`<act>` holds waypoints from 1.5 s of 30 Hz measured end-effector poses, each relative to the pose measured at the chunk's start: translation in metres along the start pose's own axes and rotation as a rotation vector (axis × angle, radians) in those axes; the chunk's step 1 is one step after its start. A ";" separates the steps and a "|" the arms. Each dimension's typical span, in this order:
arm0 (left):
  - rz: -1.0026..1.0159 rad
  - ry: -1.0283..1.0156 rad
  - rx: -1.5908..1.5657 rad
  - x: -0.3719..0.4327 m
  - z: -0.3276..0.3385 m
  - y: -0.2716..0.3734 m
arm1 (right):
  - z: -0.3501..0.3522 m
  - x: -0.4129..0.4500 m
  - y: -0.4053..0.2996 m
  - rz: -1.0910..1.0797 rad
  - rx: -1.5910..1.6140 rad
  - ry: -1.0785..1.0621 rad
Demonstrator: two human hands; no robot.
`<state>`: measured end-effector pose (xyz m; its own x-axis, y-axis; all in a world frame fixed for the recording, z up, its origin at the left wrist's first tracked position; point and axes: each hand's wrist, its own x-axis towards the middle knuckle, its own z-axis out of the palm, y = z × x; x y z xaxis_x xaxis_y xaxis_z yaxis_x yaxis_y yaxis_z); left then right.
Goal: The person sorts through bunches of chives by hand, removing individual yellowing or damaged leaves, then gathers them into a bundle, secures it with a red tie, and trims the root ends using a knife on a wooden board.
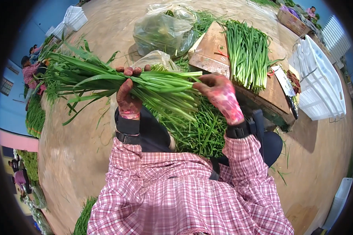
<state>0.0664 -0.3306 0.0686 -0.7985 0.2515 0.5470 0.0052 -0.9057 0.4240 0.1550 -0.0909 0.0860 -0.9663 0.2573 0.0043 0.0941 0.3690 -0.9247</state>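
Note:
My left hand (129, 95) is closed around the middle of a loose bunch of garlic chives (161, 86), thumb on the near side. The leaves fan out to the left and the pale stalk ends point right. At those ends, the thumb and fingers of my right hand (219, 89) pinch a stalk; the exact grip is partly hidden. Both hands wear pink patterned coverings. Below the bunch, between my knees, lies a heap of loose green leaves (201, 129). To the right, a wooden bench (209, 57) bears a neat row of chives (247, 53).
A broad-bladed knife (284, 83) lies at the bench's right edge, beside red ties (271, 73). White plastic crates (320, 82) stand farther right. A clear plastic bag (164, 32) of greens sits ahead on the floor. Other people (32, 70) sit among greens at far left.

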 end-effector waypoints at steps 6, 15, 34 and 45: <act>-0.019 -0.043 -0.027 -0.018 -0.009 0.014 | -0.014 -0.013 0.045 0.055 0.191 0.078; -0.101 -0.111 -0.179 -0.022 0.003 0.000 | -0.012 -0.020 0.038 0.189 0.543 -0.472; -0.081 0.146 0.013 -0.010 -0.001 0.000 | 0.021 -0.017 -0.008 -0.740 -0.286 0.078; 0.015 0.188 -0.045 -0.008 -0.019 0.015 | 0.007 -0.034 0.017 -0.649 -0.242 0.311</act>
<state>0.0618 -0.3526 0.0566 -0.8970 0.1733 0.4067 -0.0053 -0.9241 0.3821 0.1876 -0.0993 0.0675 -0.7368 0.1488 0.6596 -0.3857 0.7087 -0.5907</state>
